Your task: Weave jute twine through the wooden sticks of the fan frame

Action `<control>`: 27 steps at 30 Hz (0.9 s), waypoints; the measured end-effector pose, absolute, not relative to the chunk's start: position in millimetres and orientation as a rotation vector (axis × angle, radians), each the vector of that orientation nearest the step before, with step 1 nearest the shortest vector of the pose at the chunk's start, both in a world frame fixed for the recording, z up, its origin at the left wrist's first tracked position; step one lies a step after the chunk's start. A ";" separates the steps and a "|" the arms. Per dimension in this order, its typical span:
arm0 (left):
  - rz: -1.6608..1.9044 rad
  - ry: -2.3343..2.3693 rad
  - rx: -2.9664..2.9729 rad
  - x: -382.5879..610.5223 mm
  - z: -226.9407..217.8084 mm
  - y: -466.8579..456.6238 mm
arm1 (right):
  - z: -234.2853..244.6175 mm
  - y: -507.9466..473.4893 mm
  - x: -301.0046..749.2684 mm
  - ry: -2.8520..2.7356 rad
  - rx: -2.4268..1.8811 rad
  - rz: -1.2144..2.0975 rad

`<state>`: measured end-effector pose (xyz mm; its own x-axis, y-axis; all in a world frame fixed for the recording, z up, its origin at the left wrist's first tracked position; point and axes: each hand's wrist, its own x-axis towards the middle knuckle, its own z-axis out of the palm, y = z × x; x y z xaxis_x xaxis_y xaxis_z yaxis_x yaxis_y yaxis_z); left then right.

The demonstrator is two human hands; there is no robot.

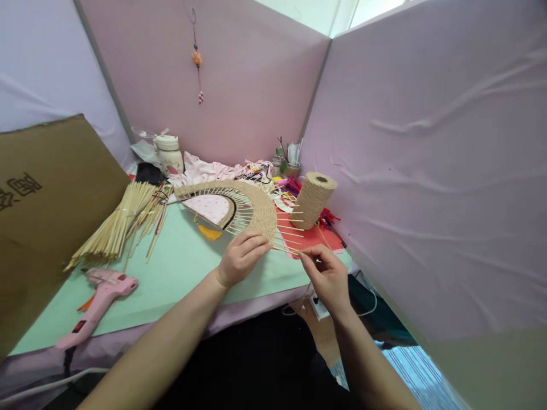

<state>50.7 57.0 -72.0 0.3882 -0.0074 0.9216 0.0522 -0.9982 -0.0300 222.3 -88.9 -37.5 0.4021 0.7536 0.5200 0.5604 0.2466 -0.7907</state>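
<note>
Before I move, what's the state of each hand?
Left hand: closed on the woven piece.
Right hand: closed at a stick tip; exact hold unclear.

The left picture edge crops the brown cardboard panel [68,199] and its black lettering [24,185]; the left hand [244,258] covers part of the arched tan twine weave [262,208], the right hand [328,274] a thin pale wooden stick's [286,250] tip.
</note>
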 end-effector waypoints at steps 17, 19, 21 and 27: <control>-1.733 -0.079 -2.530 50.6 -72.1 56.4 | -64.7 -58.9 206.8 -0.982 -1.440 0.412; -1.734 -0.094 -2.536 50.1 -72.4 56.1 | -70.6 -42.7 202.0 -0.949 -1.409 0.570; -1.721 -0.103 -2.568 50.0 -72.8 55.8 | -73.9 -24.6 195.9 -0.918 -1.368 0.654; -1.758 -0.122 -2.564 52.2 -71.3 54.2 | -75.0 5.2 177.9 -0.840 -1.225 0.693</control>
